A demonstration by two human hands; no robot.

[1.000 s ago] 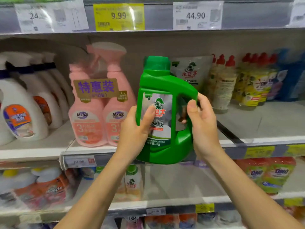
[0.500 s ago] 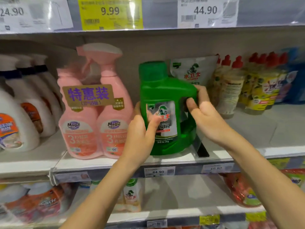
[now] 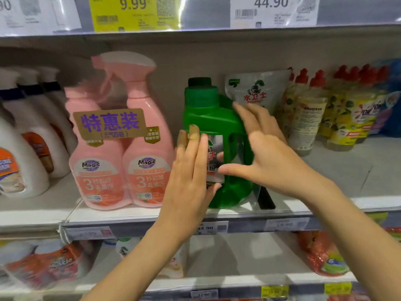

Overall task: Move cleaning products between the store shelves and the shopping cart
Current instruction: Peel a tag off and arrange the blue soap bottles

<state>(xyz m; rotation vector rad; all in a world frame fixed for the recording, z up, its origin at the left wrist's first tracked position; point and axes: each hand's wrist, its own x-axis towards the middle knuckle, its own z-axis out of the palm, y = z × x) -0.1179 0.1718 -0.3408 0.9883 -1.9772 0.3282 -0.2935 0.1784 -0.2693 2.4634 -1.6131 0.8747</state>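
A green detergent jug with a green cap stands upright on the middle shelf, near its front edge. My left hand is in front of the jug's left side, fingers straight and pointing up, thumb near the label. My right hand hovers at the jug's handle side with fingers spread and straight. Neither hand grips the jug. Another green cap shows just behind it. The shopping cart is out of view.
A pink twin pack of spray bottles stands left of the jug, white bottles further left. A silver refill pouch and red-capped yellow bottles stand to the right. A clear divider sits beside the jug. Lower shelves hold more packs.
The jug went from held in the air onto the shelf. Both hands have let go of it, their fingers now straightened and spread.
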